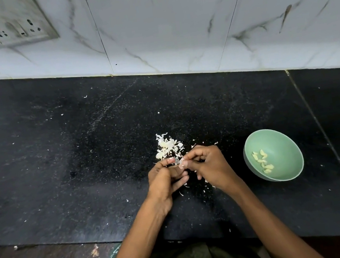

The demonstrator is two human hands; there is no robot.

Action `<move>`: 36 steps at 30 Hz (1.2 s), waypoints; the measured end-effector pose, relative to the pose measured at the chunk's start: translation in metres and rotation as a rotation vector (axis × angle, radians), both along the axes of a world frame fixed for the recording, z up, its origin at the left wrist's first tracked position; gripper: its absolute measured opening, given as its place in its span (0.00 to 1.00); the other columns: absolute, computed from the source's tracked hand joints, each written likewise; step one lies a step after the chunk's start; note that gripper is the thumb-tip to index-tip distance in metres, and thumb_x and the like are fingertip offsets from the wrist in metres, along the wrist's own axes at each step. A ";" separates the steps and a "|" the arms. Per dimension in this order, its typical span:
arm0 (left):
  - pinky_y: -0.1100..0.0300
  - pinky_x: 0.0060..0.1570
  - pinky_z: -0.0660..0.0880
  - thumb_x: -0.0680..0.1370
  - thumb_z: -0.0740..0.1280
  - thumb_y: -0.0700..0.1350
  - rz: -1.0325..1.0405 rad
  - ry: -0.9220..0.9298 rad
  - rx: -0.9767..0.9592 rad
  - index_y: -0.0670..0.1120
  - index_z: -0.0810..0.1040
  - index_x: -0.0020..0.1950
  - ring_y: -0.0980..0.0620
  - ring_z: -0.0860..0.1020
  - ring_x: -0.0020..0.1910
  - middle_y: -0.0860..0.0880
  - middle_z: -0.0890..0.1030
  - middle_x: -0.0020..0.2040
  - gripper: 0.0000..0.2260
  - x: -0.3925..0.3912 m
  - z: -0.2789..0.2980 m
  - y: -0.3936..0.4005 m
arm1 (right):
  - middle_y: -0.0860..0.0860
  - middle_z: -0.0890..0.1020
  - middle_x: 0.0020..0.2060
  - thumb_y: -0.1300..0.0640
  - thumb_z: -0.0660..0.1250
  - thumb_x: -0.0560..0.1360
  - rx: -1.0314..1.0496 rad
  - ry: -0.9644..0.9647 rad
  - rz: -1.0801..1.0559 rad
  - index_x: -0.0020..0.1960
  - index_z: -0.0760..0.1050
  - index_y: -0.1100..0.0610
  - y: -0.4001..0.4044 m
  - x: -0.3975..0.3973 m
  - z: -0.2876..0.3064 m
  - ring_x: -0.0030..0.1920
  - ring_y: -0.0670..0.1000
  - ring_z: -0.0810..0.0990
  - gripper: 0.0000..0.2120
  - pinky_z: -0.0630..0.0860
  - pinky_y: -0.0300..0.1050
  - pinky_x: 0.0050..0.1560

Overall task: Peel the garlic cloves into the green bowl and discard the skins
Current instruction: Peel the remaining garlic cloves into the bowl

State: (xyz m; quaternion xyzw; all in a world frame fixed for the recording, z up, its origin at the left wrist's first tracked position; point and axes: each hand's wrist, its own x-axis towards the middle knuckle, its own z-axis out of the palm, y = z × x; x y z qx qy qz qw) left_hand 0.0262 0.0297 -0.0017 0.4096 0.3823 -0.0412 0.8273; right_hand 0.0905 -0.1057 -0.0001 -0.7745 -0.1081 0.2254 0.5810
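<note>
On the black counter, my left hand and my right hand meet fingertip to fingertip. Between them they pinch a small pale garlic clove, mostly hidden by the fingers. Just beyond the hands lies a heap of white garlic skins. The green bowl stands to the right of my right hand and holds several peeled cloves.
Loose bits of skin are scattered under and around the hands. A tiled wall with a socket plate runs along the back. The counter's front edge is near my body, with the floor below at the left.
</note>
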 end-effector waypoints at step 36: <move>0.59 0.35 0.82 0.77 0.70 0.33 -0.122 0.003 0.191 0.41 0.83 0.45 0.55 0.79 0.34 0.47 0.83 0.36 0.04 -0.005 -0.009 -0.013 | 0.39 0.74 0.68 0.68 0.70 0.68 -0.717 -0.283 0.204 0.70 0.76 0.40 -0.013 -0.010 0.007 0.64 0.45 0.75 0.36 0.77 0.48 0.60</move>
